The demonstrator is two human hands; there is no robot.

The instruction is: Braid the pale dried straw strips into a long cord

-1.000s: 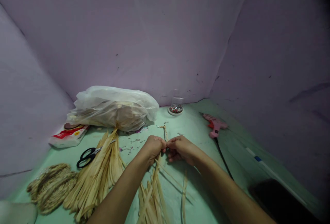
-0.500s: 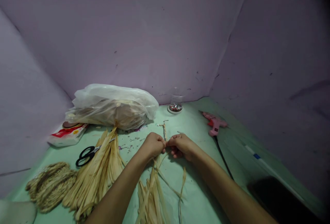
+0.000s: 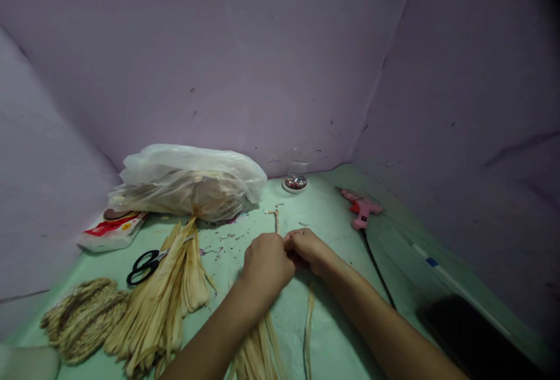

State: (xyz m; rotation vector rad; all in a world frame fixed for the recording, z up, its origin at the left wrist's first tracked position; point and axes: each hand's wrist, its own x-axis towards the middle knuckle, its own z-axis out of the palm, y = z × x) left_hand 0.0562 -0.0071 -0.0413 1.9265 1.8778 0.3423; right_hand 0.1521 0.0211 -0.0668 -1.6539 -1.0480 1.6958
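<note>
My left hand [image 3: 266,263] and my right hand [image 3: 306,247] meet at the middle of the green table [image 3: 332,211], both closed on thin dried straw strips. A short braided end [image 3: 276,220] of those strips sticks out beyond my fingers toward the wall. Loose strips [image 3: 262,351] trail back from under my left hand toward me, and a single strip [image 3: 308,327] lies beside them under my right forearm.
A bundle of dried husk strips [image 3: 166,298] lies at left, with black scissors [image 3: 144,264], braided coils [image 3: 81,319], a plastic bag of husks [image 3: 188,185] and a red-white packet [image 3: 111,231]. A bead jar [image 3: 296,177], a pink glue gun [image 3: 361,208] with cord and a dark object [image 3: 472,336] lie right.
My left hand has moved toward me and over the strips, covering more of them. The loose strips have drawn together under it. My right hand stays almost where it was.
</note>
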